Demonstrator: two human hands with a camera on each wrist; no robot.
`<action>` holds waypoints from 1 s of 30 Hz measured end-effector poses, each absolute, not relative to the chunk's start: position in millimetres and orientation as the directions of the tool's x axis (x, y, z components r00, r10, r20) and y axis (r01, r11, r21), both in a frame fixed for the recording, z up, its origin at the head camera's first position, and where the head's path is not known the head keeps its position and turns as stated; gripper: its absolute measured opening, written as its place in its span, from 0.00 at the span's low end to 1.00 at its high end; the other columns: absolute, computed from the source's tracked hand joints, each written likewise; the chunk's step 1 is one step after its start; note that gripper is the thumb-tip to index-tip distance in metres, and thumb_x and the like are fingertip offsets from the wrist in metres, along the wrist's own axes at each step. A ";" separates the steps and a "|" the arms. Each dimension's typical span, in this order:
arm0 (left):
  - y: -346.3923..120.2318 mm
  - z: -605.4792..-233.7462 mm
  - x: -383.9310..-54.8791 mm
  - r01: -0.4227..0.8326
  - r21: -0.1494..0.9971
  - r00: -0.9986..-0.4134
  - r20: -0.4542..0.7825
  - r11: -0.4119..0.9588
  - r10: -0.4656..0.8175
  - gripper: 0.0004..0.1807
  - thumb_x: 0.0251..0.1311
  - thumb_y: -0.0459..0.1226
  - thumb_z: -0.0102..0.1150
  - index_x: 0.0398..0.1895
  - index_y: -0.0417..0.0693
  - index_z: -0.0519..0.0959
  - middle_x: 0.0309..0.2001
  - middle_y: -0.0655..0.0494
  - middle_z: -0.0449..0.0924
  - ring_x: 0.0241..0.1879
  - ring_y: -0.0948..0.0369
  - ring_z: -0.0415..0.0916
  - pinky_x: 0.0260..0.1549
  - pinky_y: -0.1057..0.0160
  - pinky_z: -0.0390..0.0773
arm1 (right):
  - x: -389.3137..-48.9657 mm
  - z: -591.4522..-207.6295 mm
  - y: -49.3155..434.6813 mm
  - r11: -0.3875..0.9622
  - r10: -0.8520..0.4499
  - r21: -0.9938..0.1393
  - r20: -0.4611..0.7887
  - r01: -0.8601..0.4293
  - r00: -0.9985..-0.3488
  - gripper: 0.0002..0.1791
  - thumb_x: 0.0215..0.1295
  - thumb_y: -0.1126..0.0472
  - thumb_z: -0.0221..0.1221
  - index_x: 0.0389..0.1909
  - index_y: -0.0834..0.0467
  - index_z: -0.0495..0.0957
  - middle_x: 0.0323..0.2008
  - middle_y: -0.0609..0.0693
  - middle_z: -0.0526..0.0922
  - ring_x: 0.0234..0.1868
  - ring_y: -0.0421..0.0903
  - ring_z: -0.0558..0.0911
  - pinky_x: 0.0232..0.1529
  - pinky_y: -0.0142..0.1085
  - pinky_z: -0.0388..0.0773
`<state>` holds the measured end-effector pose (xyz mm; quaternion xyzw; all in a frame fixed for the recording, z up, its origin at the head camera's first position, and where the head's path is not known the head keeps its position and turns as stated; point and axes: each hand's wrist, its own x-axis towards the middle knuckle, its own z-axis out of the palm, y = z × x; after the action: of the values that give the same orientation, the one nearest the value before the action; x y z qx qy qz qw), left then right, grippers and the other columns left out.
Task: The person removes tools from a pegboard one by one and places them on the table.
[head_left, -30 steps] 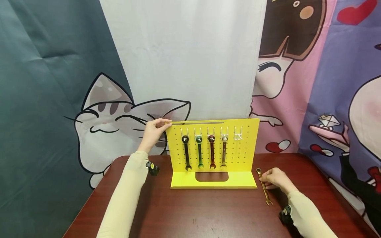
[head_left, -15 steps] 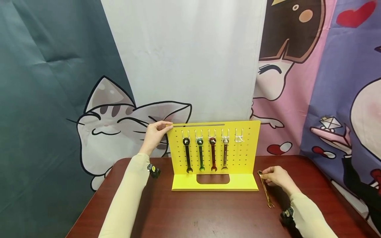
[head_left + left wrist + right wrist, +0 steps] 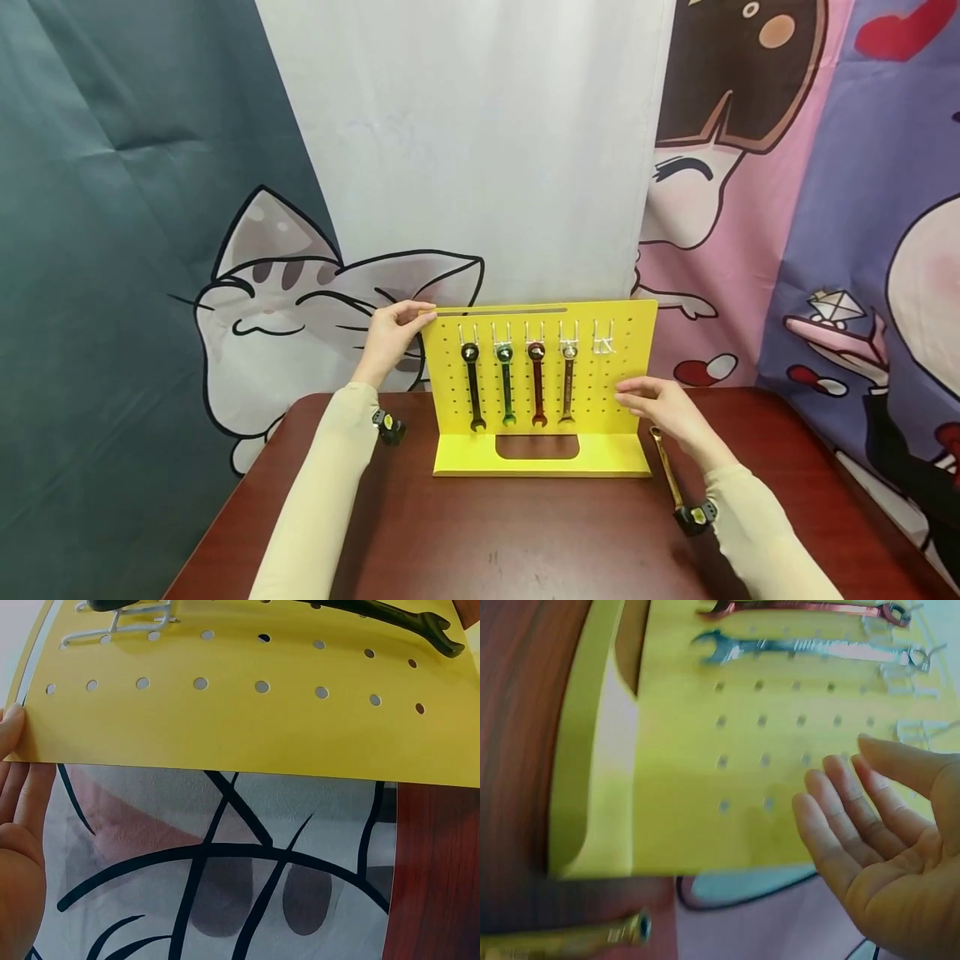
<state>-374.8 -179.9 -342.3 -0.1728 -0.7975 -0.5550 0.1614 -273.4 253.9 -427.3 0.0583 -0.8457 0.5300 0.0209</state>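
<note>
A yellow pegboard stand stands upright on the table. Pinching its top left corner is my left hand; in the left wrist view the thumb lies over the board's front. Four hooks carry wrenches: black, green, red and silver. The rightmost hook bears nothing. In front of the board's right side, my right hand holds nothing, its fingers spread and slightly bent. A gold wrench lies on the table below that hand, its lower end hidden by the wrist camera.
The reddish-brown wooden table extends in front of the stand. A printed cartoon curtain hangs behind the table's far edge. Along the stand's base runs a cut-out opening with the table showing through.
My right hand has left the gold wrench and moved up and left to the pegboard's right side. The wrench stays on the table. My left hand keeps its grip on the corner.
</note>
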 end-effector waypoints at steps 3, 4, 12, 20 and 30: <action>-180.6 -343.2 -373.2 0.462 0.825 -0.884 0.457 0.324 0.097 0.16 0.61 0.48 0.71 0.47 0.50 0.88 0.44 0.52 0.87 0.42 0.59 0.82 0.41 0.67 0.78 | -276.9 -423.1 238.7 0.401 -0.097 -0.904 0.119 -0.148 -0.988 0.25 0.70 0.53 0.65 0.60 0.65 0.78 0.56 0.61 0.82 0.54 0.53 0.82 0.51 0.38 0.80; -180.8 -344.0 -372.9 0.465 0.823 -0.883 0.460 0.328 0.096 0.15 0.61 0.48 0.71 0.47 0.51 0.88 0.44 0.52 0.87 0.42 0.59 0.82 0.41 0.67 0.77 | -278.7 -422.8 234.0 0.391 -0.109 -0.906 0.128 -0.161 -0.986 0.25 0.70 0.52 0.65 0.61 0.64 0.78 0.56 0.60 0.82 0.54 0.52 0.82 0.53 0.38 0.79; -179.6 -348.2 -374.9 0.491 0.809 -0.867 0.490 0.323 0.090 0.14 0.61 0.46 0.71 0.46 0.51 0.88 0.43 0.53 0.87 0.40 0.60 0.82 0.38 0.67 0.77 | -293.2 -427.5 207.3 0.311 -0.139 -0.927 0.171 -0.207 -0.975 0.26 0.67 0.51 0.67 0.62 0.58 0.78 0.58 0.55 0.82 0.58 0.51 0.80 0.60 0.48 0.72; -178.0 -345.8 -373.8 0.501 0.808 -0.862 0.500 0.311 0.088 0.14 0.61 0.46 0.71 0.46 0.51 0.89 0.43 0.53 0.87 0.39 0.60 0.80 0.38 0.68 0.77 | -301.2 -434.7 193.0 0.256 -0.102 -0.940 0.203 -0.223 -0.974 0.28 0.68 0.52 0.66 0.63 0.63 0.76 0.57 0.60 0.82 0.57 0.53 0.80 0.59 0.48 0.72; -176.7 -344.5 -375.5 0.498 0.803 -0.861 0.502 0.326 0.079 0.13 0.64 0.41 0.69 0.48 0.46 0.88 0.45 0.47 0.87 0.38 0.60 0.77 0.39 0.69 0.75 | -305.4 -436.0 183.9 0.217 -0.059 -0.950 0.219 -0.226 -0.974 0.23 0.67 0.53 0.67 0.56 0.64 0.80 0.51 0.56 0.85 0.49 0.41 0.82 0.54 0.41 0.78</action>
<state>-375.5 -176.7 -344.5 -0.1823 -0.7916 -0.5513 0.1902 -305.4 183.9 -436.0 0.0919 -0.7772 0.6188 0.0675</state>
